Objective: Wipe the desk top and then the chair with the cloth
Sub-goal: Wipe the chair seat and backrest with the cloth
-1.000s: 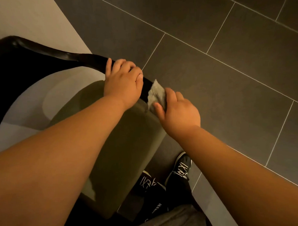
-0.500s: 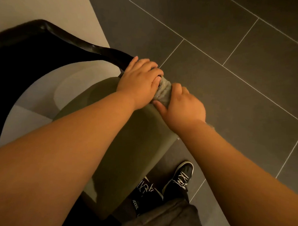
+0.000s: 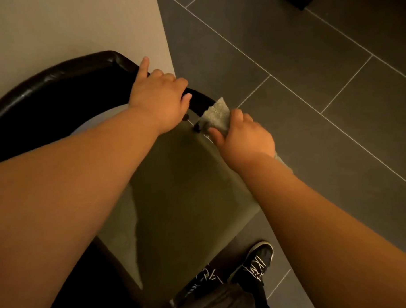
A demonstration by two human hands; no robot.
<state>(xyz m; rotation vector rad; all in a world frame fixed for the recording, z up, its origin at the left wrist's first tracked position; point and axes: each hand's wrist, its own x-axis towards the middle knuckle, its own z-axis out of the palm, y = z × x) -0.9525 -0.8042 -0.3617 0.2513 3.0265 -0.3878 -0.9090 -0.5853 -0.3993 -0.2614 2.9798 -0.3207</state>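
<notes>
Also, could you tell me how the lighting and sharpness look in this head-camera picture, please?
Head view: dim, warm orange light; the chair back lies in near-black shadow with faint glints on its rim; the cloth and right hand look slightly soft.

Crumpled grey cloth (image 3: pixel 216 115) lies against the armrest end of the chair (image 3: pixel 184 187); black curved back, olive seat, perhaps padded.

One chair (image 3: pixel 184 187). One cloth (image 3: pixel 218 116), at the end of its dark back. Two hands: left hand (image 3: pixel 160 101) gripping that back, right hand (image 3: pixel 244 137) gripping the cloth. Two shoes (image 3: pixel 255 261) (image 3: pixel 206 280), near the seat's front corner.
</notes>
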